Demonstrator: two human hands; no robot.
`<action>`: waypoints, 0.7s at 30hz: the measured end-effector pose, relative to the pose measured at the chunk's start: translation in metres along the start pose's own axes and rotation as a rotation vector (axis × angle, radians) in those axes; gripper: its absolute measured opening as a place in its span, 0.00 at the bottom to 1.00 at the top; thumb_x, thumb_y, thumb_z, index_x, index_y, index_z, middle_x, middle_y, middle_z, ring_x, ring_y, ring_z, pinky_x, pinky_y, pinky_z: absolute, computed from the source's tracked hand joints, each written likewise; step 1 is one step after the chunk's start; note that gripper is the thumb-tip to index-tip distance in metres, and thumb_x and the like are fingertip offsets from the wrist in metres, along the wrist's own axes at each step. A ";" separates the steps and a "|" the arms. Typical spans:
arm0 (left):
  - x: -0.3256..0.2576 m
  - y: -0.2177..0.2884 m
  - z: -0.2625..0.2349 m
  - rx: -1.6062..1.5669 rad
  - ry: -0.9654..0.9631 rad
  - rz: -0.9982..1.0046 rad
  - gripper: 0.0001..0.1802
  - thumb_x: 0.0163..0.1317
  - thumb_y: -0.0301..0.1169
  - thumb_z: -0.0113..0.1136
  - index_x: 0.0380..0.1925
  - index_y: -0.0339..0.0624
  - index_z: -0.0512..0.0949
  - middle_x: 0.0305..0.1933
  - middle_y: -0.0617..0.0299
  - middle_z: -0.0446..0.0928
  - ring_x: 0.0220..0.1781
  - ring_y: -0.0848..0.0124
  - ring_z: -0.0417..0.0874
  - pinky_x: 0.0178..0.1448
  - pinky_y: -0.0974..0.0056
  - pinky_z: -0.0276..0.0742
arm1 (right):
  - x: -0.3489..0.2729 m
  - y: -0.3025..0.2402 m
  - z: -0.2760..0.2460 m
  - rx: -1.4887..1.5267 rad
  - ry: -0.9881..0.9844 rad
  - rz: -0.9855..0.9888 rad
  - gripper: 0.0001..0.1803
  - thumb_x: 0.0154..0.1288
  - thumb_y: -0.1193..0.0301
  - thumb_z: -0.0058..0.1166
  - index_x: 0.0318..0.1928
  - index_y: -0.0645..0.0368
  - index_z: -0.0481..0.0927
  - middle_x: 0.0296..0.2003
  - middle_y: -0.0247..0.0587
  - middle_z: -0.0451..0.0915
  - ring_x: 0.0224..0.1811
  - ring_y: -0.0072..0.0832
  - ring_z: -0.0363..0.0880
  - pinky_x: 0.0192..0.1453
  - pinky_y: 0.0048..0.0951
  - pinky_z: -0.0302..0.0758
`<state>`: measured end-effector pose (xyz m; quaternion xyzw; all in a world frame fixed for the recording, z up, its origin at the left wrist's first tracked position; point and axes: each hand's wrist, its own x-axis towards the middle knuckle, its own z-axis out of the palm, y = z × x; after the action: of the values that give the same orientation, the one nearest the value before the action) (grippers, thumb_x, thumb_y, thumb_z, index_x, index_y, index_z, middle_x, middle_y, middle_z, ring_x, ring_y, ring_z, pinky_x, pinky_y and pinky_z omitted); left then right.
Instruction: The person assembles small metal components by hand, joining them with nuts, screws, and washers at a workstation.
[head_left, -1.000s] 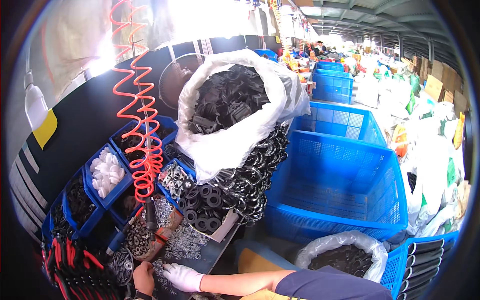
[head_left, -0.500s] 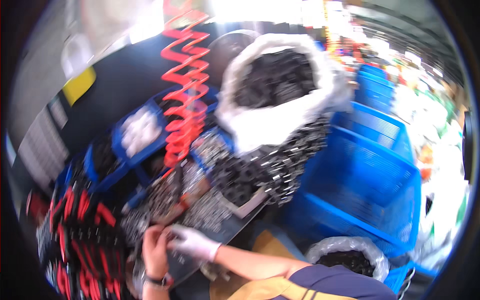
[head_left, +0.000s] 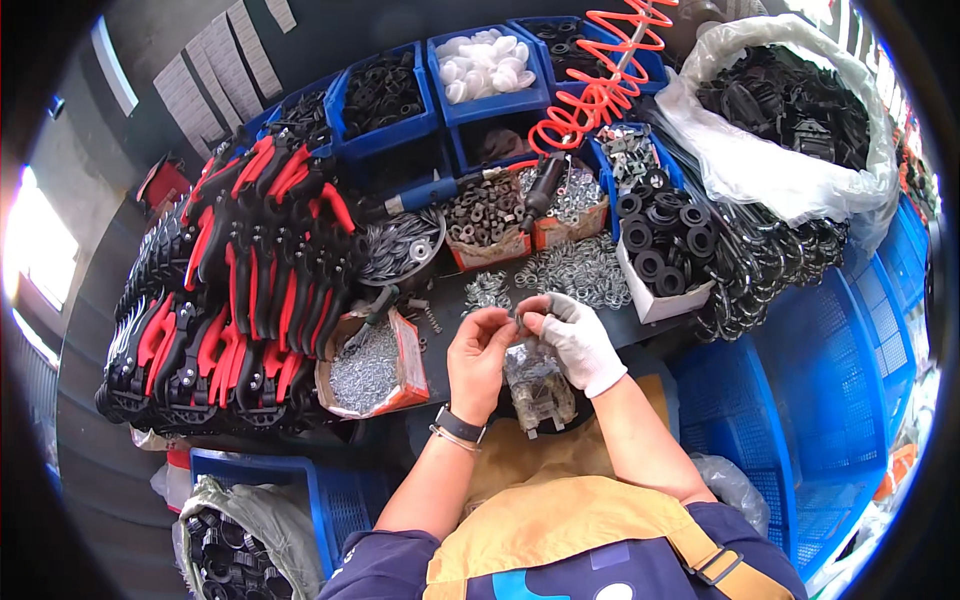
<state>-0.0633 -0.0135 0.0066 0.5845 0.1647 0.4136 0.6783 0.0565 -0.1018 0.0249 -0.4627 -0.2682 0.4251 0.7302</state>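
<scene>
Fingers (head_left: 507, 322) of bare left hand (head_left: 480, 352) and gloved right hand (head_left: 578, 340) meet, pinching a small metal part (head_left: 520, 318) between them above a clear bag of parts (head_left: 538, 385). Beyond: loose washers (head_left: 570, 270) on bench (head_left: 455, 300); left, red-handled tools (head_left: 250, 270).

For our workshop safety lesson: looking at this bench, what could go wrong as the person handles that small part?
1. The small metal part pinched between the bare left hand and gloved right hand might slip and vanish among the loose washers.
2. The open screw box beside the left hand could be knocked over.
</scene>
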 end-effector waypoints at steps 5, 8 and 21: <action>-0.006 -0.009 -0.005 -0.003 0.011 -0.063 0.13 0.65 0.23 0.59 0.48 0.39 0.72 0.42 0.63 0.74 0.44 0.76 0.76 0.50 0.71 0.74 | -0.005 0.001 -0.001 -0.189 -0.006 -0.122 0.13 0.63 0.72 0.61 0.47 0.63 0.79 0.38 0.34 0.81 0.36 0.18 0.77 0.41 0.22 0.75; -0.006 -0.007 -0.009 0.186 -0.061 -0.011 0.12 0.66 0.24 0.58 0.49 0.38 0.75 0.44 0.63 0.75 0.45 0.73 0.78 0.50 0.68 0.76 | -0.007 0.000 0.000 -0.107 -0.023 0.001 0.14 0.64 0.71 0.61 0.47 0.64 0.79 0.38 0.34 0.80 0.35 0.19 0.78 0.40 0.22 0.75; 0.019 0.003 0.007 0.093 -0.144 -0.611 0.18 0.73 0.42 0.48 0.35 0.38 0.76 0.27 0.65 0.75 0.26 0.74 0.77 0.28 0.69 0.69 | -0.006 -0.010 -0.012 -1.231 -0.333 -1.167 0.13 0.41 0.76 0.60 0.34 0.55 0.79 0.37 0.37 0.78 0.45 0.39 0.78 0.50 0.37 0.78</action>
<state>-0.0480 -0.0035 0.0159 0.5662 0.3031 0.1404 0.7536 0.0666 -0.1144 0.0285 -0.4959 -0.7489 -0.1766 0.4026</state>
